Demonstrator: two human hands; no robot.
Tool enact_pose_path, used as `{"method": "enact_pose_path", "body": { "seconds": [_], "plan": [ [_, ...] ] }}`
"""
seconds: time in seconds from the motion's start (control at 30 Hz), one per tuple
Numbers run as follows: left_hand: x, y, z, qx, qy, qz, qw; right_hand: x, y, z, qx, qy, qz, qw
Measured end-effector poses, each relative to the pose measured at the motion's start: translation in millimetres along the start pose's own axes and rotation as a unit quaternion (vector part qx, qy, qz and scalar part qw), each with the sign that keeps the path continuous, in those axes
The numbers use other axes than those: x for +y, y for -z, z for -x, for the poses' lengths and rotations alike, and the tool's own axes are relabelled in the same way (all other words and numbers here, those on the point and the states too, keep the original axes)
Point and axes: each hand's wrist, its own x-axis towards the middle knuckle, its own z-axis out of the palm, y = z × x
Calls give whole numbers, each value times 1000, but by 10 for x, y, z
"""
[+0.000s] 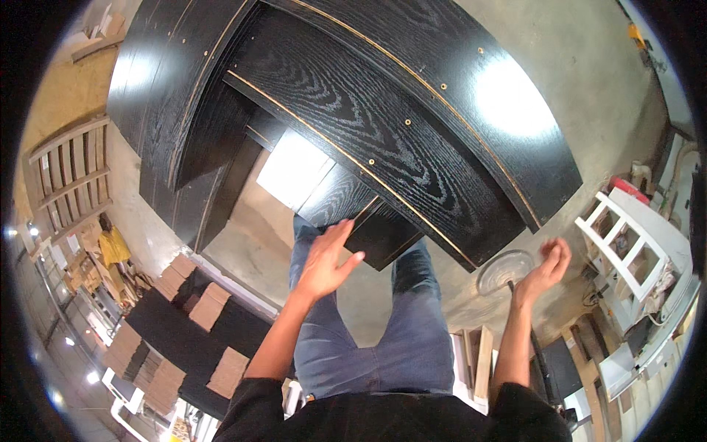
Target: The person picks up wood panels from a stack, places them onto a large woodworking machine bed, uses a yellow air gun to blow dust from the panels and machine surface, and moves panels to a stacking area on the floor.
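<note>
The black wood-grain panel (353,132) lies slantwise in front of the person, inside a larger black frame (479,147) whose edges carry thin pale lines. The left hand (324,261) is spread flat with its thumb apart, holding nothing, at the edge of a smaller black piece (387,232) below the panel; whether the fingertips touch it, I cannot tell. The right hand (546,271) is half open, fingers loosely bent, with nothing visible in it — near the panel's right end, over a round disc (505,271).

All this stands on a bare grey-beige floor (353,317) in a cluttered workshop. To the left are a slatted wooden rack (71,173), a yellow cloth (114,245) and a black board (166,324) bearing brown pieces (210,306); to the right, a white frame (630,243).

Two brass-coloured fittings (371,161) show on the panel, two more on the frame's far side. The brown pieces overlap, so their count is unsure. Glare whitens parts of the black surfaces — and the frame's top is cut off.
</note>
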Motion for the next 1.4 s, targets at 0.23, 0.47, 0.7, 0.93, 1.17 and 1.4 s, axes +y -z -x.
{"method": "enact_pose_path", "body": {
  "seconds": [0.23, 0.47, 0.7, 0.93, 1.17, 1.4],
  "plan": [
    [-909, -43, 759, 44, 119, -90, 988, 454, -374, 858, -108, -350, -133, 921],
    [-955, -44, 758, 129, 147, -96, 976, 374, -319, 713, -151, -413, -277, 854],
    [-1017, -12, 797, 133, 159, -80, 975, 381, -349, 730, -150, -401, -245, 870],
    [-1026, -12, 801, 124, 169, -100, 973, 409, -150, 811, -195, -384, -182, 884],
    [-951, 35, 742, 130, 185, -86, 970, 437, -307, 806, -127, -415, -173, 884],
    [-1120, -320, 908, 146, 200, -125, 961, 606, -401, 739, -28, -407, -187, 894]
  ]
}}
